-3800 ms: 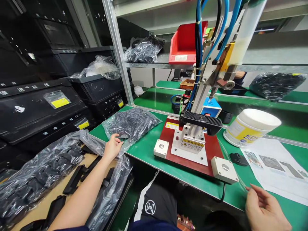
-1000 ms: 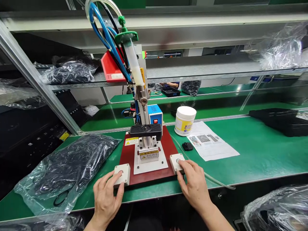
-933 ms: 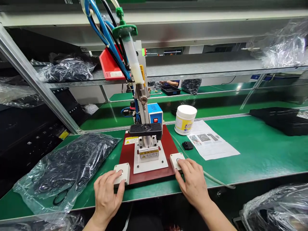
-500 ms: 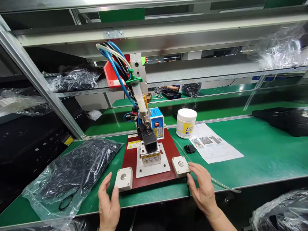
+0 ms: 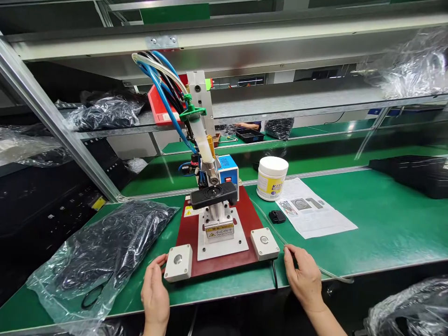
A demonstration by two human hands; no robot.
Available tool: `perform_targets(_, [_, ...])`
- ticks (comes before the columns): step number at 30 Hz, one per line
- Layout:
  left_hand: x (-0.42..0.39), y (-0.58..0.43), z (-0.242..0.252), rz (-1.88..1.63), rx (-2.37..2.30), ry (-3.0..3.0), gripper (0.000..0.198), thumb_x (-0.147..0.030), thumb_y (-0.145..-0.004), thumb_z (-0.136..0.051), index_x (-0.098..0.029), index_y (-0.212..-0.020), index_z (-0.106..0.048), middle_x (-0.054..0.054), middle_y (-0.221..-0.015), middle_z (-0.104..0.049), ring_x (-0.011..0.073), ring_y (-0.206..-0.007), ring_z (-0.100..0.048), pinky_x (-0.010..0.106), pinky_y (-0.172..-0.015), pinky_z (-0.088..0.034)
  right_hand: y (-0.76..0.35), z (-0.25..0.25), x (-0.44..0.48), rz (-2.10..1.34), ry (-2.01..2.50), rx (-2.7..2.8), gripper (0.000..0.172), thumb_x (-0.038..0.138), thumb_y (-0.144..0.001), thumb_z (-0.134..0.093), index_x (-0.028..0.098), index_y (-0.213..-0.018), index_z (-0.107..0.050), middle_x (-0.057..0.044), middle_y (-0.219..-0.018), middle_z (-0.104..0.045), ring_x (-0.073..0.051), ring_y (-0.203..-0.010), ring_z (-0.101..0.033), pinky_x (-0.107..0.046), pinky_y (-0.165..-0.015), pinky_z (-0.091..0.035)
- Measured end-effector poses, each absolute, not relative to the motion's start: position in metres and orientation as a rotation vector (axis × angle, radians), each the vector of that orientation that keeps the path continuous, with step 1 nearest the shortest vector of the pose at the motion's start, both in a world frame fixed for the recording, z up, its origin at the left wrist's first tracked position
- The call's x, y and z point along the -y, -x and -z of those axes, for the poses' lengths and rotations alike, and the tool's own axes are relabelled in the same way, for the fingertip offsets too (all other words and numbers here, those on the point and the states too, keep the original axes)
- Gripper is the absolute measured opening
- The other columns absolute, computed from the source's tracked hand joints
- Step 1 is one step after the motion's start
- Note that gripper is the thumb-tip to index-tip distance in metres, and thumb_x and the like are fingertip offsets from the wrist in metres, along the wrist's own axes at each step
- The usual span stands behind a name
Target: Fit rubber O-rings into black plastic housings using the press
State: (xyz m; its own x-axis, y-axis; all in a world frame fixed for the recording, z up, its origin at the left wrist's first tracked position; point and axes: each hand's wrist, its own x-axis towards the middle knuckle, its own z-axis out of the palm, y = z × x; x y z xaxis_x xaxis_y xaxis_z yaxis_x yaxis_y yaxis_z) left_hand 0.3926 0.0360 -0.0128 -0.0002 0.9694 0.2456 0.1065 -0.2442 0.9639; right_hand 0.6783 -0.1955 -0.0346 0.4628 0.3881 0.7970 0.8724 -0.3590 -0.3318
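Observation:
My left hand (image 5: 154, 290) is beside the left button box (image 5: 178, 263), its fingers stretched along the box's outer side and holding nothing. My right hand (image 5: 304, 275) rests just right of the other button box (image 5: 265, 244). Its thumb and forefinger are apart, with the fingertips close to a thin clear tube (image 5: 277, 230). Between the boxes stands a bench machine with a green-capped syringe (image 5: 200, 135). A black elongated part (image 5: 214, 194) with a round recess lies crosswise on its metal fixture (image 5: 219, 230), below the syringe's tip. Neither hand touches this part.
A clear bag of black parts (image 5: 105, 247) lies at left. Right of the machine are a white tub (image 5: 272, 178), a small black piece (image 5: 277, 216) and a printed sheet (image 5: 317, 212). A shelf (image 5: 280, 100) spans behind; a co-worker's arm (image 5: 249, 125) shows beyond.
The black part has turned from pointing toward me to lying crosswise. My right hand has moved right, away from its button box. The left hand's fingers have drawn closer together.

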Motion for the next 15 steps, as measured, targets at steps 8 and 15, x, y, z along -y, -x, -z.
perform_targets(8, [-0.0353,-0.3924,0.0091,-1.319,-1.218,-1.516,0.057,-0.068,-0.084,-0.041,-0.019,-0.101,-0.064,0.008,-0.106,-0.067,0.0257,-0.099,-0.060,0.036,-0.084,-0.047,-0.6766,0.0294,0.1953,0.879,2.003,1.142,0.017,0.027,-0.096,-0.048,0.017,-0.089,-0.060,-0.005,-0.075,-0.066,-0.017,-0.066,-0.058,-0.032,-0.065,-0.038])
perform_targets(15, [-0.0341,-0.3933,0.0059,-1.297,-1.234,-1.495,0.057,-0.069,-0.082,-0.043,-0.018,-0.098,-0.065,0.008,-0.102,-0.068,0.0263,-0.097,-0.061,0.035,-0.082,-0.047,-0.6751,0.0285,0.1939,0.877,2.024,1.145,0.018,0.027,-0.095,-0.048,0.017,-0.086,-0.061,-0.004,-0.073,-0.066,-0.017,-0.064,-0.058,-0.031,-0.065,-0.037])
